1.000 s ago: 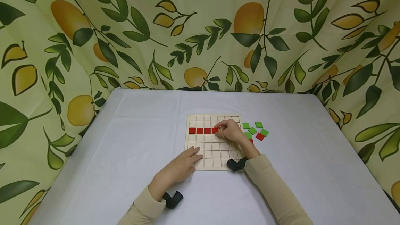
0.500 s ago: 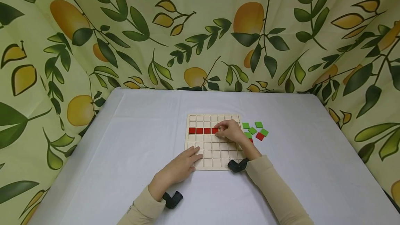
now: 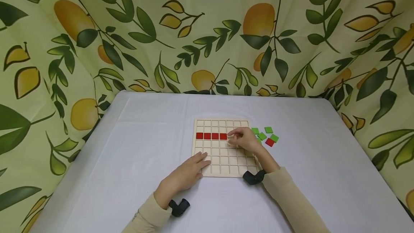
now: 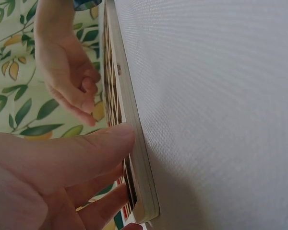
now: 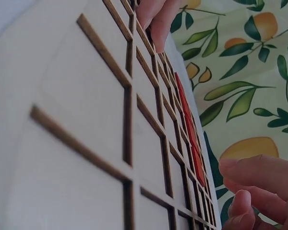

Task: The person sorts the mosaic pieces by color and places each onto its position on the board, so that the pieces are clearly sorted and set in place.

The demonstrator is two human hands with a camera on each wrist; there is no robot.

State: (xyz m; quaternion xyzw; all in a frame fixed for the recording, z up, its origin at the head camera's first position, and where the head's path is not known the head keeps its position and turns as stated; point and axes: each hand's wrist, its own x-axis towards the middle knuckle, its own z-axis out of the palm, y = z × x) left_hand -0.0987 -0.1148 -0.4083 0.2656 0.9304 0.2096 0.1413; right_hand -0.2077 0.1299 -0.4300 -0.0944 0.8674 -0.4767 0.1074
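A pale wooden grid board [image 3: 215, 160] lies on the table, with a row of several red square tiles [image 3: 211, 136] set in its cells. My left hand [image 3: 185, 172] rests on the near left corner; in the left wrist view its thumb [image 4: 103, 146] touches the board's side edge while the other fingers lie over the top. Just right of the red row, my right hand [image 3: 245, 140] hovers above the board, thumb and forefinger apart. The right wrist view shows these fingers [image 5: 261, 172] loosely bent, with no tile visible between them.
Several loose green tiles [image 3: 268, 129] and a loose red tile [image 3: 270, 142] are scattered at the board's right side, partly hidden behind my right hand. A white cloth [image 3: 152, 128] covers the table. Behind it hangs a leaf-and-fruit patterned curtain [image 3: 181, 56].
My right hand has let go of the rightmost red tile in the row and drawn back to the right. That tile stays in its cell. The left hand has not moved.
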